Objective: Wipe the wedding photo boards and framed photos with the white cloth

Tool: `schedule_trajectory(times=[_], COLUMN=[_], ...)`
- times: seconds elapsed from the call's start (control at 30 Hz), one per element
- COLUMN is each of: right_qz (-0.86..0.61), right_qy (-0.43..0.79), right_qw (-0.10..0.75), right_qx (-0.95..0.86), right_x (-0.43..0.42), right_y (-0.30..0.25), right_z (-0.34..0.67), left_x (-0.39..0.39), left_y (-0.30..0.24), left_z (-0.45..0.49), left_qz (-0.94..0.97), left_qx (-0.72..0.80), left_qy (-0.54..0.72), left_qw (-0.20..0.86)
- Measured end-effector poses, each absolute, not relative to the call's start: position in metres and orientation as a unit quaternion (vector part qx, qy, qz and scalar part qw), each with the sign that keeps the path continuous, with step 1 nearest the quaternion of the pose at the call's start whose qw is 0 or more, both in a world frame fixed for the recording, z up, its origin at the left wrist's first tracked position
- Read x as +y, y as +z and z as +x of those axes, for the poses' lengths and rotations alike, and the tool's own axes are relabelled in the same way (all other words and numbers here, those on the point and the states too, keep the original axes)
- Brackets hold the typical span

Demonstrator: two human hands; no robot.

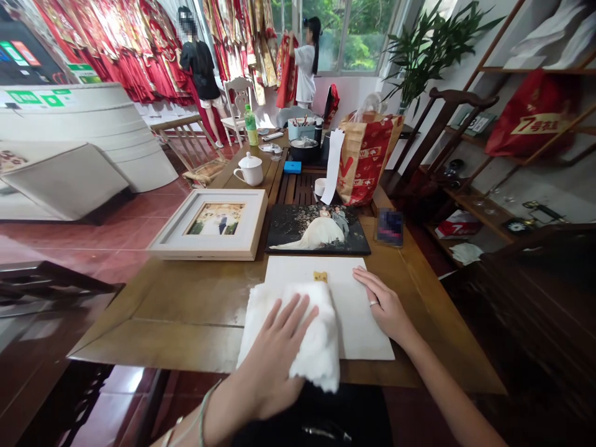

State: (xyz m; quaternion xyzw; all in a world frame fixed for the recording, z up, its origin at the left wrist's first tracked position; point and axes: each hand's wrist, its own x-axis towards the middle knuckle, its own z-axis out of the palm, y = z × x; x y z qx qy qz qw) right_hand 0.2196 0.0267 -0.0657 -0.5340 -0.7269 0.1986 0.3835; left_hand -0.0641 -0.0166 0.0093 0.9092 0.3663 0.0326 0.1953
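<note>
A white panel [365,316] lies flat on the near part of the wooden table, with a small gold-coloured metal hanger [320,276] near its far edge. Over its left side is spread a folded white towel [321,347]. My left hand [279,354] presses flat on the towel, fingers stretched out and slightly apart. At the panel's right edge rests my right hand [379,301], fingers extended, a ring on one of them. Just beyond the panel is a dark wedding photo panel [298,226]; to its left lies a pale framed wedding photo [251,217].
On the wooden table [186,310] stand a lidded white mug [251,171], a green-labelled bottle [251,127], a blue box [292,167] and a red-and-brown paper bag [367,161]. A phone [390,227] lies at the right. Two people stand near hanging red garments at the back.
</note>
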Motion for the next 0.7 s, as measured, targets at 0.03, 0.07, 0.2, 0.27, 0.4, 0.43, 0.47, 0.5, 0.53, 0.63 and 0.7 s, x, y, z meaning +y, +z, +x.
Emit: schedule_trajectory(times=[0.03, 0.07, 0.2, 0.27, 0.4, 0.43, 0.47, 0.5, 0.53, 0.63, 0.7], right_qz=[-0.532, -0.530, -0.525, -0.525, -0.527, -0.528, -0.529, -0.530, -0.530, -0.530, -0.532], right_qy=[0.197, 0.196, 0.196, 0.196, 0.190, 0.189, 0.188, 0.188, 0.189, 0.189, 0.187], right_qw=[0.384, 0.385, 0.384, 0.382, 0.387, 0.386, 0.384, 0.381, 0.378, 0.376, 0.380], right_qx=[-0.728, -0.730, -0.733, -0.735, -0.733, -0.732, -0.733, -0.734, -0.735, -0.736, -0.733], right_x=[0.027, 0.027, 0.028, 0.028, 0.029, 0.029, 0.029, 0.028, 0.028, 0.027, 0.027], right_y=[-0.066, -0.066, -0.068, -0.070, -0.073, -0.073, -0.072, -0.071, -0.069, -0.065, -0.064], right_z=[0.220, 0.220, 0.222, 0.223, 0.225, 0.225, 0.224, 0.224, 0.223, 0.220, 0.219], left_x=[-0.006, 0.006, 0.052, 0.064, 0.050, 0.039, 0.025, 0.010, -0.005, -0.043, -0.054], left_y=[0.012, 0.014, 0.020, 0.020, 0.016, 0.015, 0.014, 0.014, 0.014, 0.016, 0.019], left_z=[-0.058, -0.050, -0.015, 0.000, 0.018, 0.019, 0.020, 0.019, 0.017, 0.007, 0.001], left_qz=[0.905, 0.900, 0.877, 0.877, 0.897, 0.905, 0.912, 0.918, 0.924, 0.939, 0.946], left_qx=[0.375, 0.388, 0.442, 0.447, 0.417, 0.406, 0.395, 0.383, 0.370, 0.322, 0.297], left_qy=[0.039, 0.040, 0.011, 0.003, 0.004, 0.000, -0.008, -0.021, -0.037, -0.077, -0.090], left_qw=[0.195, 0.195, 0.186, 0.177, 0.145, 0.128, 0.111, 0.097, 0.090, 0.090, 0.098])
